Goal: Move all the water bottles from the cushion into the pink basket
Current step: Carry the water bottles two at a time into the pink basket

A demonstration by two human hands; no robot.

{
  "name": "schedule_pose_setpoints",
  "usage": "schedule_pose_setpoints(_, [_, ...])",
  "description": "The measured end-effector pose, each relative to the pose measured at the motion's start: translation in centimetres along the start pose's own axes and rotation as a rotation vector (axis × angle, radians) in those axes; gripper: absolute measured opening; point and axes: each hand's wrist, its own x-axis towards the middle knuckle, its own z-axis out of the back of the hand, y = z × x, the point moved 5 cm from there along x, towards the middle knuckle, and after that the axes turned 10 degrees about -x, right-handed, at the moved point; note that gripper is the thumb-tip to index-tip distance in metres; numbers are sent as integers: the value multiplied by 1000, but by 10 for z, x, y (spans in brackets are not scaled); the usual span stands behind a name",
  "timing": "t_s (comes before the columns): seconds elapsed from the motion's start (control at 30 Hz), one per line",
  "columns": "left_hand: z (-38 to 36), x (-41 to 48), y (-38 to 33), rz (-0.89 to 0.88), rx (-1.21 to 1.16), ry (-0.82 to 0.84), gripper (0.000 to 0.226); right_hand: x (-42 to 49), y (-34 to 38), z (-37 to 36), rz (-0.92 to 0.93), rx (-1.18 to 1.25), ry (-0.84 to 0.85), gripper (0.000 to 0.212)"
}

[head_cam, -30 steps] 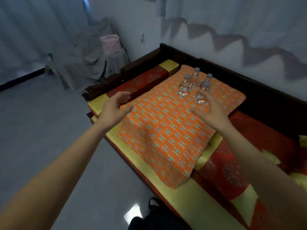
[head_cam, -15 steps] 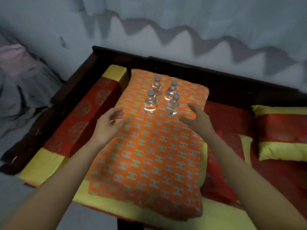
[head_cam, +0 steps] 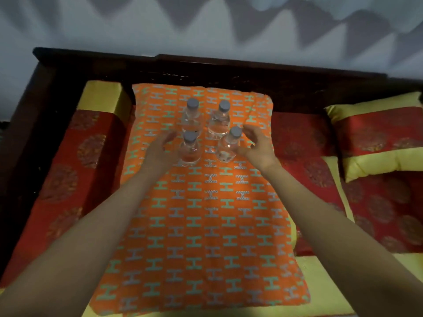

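Note:
Several clear water bottles with grey caps stand close together at the far end of the orange patterned cushion (head_cam: pixel 206 213). My left hand (head_cam: pixel 160 152) lies open just left of the near-left bottle (head_cam: pixel 190 149), fingers almost touching it. My right hand (head_cam: pixel 256 147) is cupped beside the near-right bottle (head_cam: pixel 227 147); the thumb reaches its side and the fingers arch near its cap without wrapping it. Two more bottles (head_cam: pixel 192 117) (head_cam: pixel 219 120) stand behind them. The pink basket is out of view.
The cushion lies on a dark wooden couch (head_cam: pixel 206 69) with red and yellow seat pads (head_cam: pixel 75 168). A red and yellow pillow (head_cam: pixel 377 133) sits at the right. A pale wall rises behind the backrest.
The view has swung from the couch's corner to face the cushion head-on. Both hands have moved forward and inward, arriving at the two near bottles.

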Motion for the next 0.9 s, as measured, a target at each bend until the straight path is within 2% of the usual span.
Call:
schedule_pose_setpoints(0.2, [-19, 19, 13, 22, 2, 104, 61, 20, -11, -25, 24, 18, 24, 74])
schedule_pose_setpoints(0.37, [-27, 31, 8, 17, 26, 145, 50, 30, -8, -32, 65, 35, 2, 57])
schedule_pose_setpoints(0.57, [-27, 30, 11, 34, -39, 120, 47, 29, -8, -28, 61, 65, -22, 36])
schedule_pose_setpoints(0.9, [-11, 15, -2, 54, -162, 16, 39, 6, -3, -5, 123, 167, -52, 31])
